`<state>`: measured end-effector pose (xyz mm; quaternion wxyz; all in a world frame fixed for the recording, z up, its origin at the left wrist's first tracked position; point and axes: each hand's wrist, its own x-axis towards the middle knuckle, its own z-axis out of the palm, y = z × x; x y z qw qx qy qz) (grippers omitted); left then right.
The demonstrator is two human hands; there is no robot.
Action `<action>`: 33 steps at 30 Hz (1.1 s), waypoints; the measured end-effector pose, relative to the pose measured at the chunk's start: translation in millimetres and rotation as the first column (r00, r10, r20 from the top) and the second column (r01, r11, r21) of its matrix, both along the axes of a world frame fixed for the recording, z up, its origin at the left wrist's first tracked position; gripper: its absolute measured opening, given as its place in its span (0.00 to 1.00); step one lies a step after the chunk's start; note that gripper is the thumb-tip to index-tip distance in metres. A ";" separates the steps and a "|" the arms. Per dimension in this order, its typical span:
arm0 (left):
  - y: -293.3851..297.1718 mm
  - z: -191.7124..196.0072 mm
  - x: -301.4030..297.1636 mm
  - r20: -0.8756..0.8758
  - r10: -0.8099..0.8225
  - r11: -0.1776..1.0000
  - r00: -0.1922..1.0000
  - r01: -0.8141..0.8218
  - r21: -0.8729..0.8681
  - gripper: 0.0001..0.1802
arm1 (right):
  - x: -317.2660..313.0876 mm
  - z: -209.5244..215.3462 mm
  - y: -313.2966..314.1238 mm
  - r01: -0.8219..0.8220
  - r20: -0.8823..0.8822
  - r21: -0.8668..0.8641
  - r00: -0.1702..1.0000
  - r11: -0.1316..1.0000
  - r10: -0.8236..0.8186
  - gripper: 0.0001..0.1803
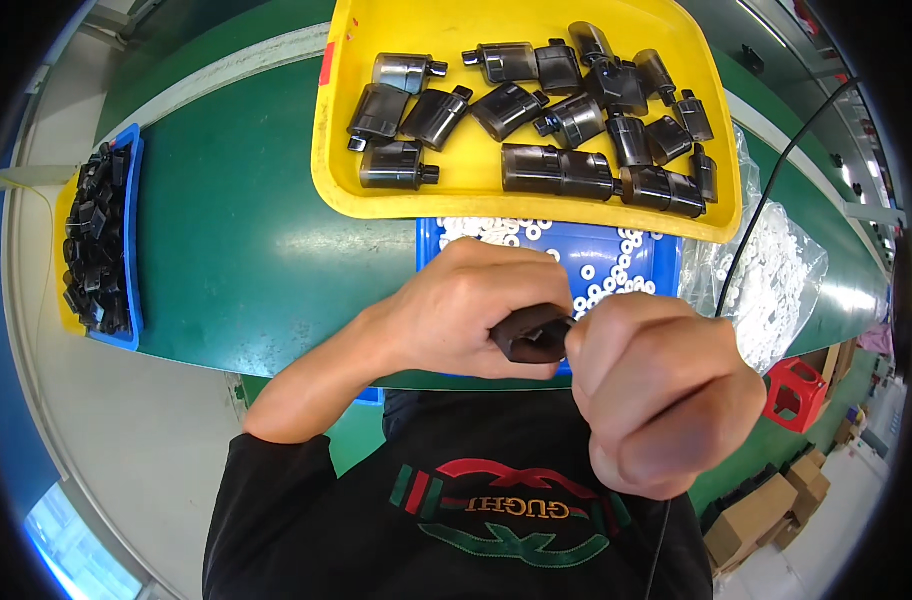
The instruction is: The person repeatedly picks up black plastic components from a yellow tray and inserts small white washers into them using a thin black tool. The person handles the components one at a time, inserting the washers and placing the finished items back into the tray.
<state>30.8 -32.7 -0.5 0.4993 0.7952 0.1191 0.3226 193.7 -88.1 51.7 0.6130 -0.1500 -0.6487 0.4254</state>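
Observation:
My left hand [481, 305] is closed round a dark pod cartridge [533, 340], whose open oval end faces me. Right beside it my right hand [666, 390] is bunched into a fist, its fingertips at the edge of that cartridge; whatever they grip is hidden. Beyond both hands, a yellow tray [456, 203] holds several smoky translucent cartridges [436, 118] with narrow tips. Partly under it and behind my hands lies a blue tray [426, 243] with small white rings [588, 272].
A clear plastic bag [766, 285] of white rings lies right of the trays. A black cable [776, 195] runs down past it. On the green bench [226, 230], far left, stands a blue-rimmed tray [134, 245] heaped with black parts. A red stool [796, 395] and cardboard boxes [751, 520] are at right.

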 end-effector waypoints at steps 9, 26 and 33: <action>-0.9 -0.5 -1.8 0.013 0.011 0.999 1.000 -0.012 0.031 0.18 | -5.1 5.6 -3.5 0.003 -0.010 -0.070 1.000 0.998 -0.004 0.16; 6.9 5.7 -5.7 -0.133 -0.050 0.997 0.990 0.042 -0.061 0.15 | -15.5 -11.8 -9.8 0.141 0.024 -0.144 0.990 0.979 -0.139 0.19; 14.1 25.3 -21.8 -0.105 0.059 0.998 0.993 -0.058 0.010 0.14 | 32.6 31.0 -40.8 0.224 -0.222 0.111 0.955 0.968 -0.195 0.14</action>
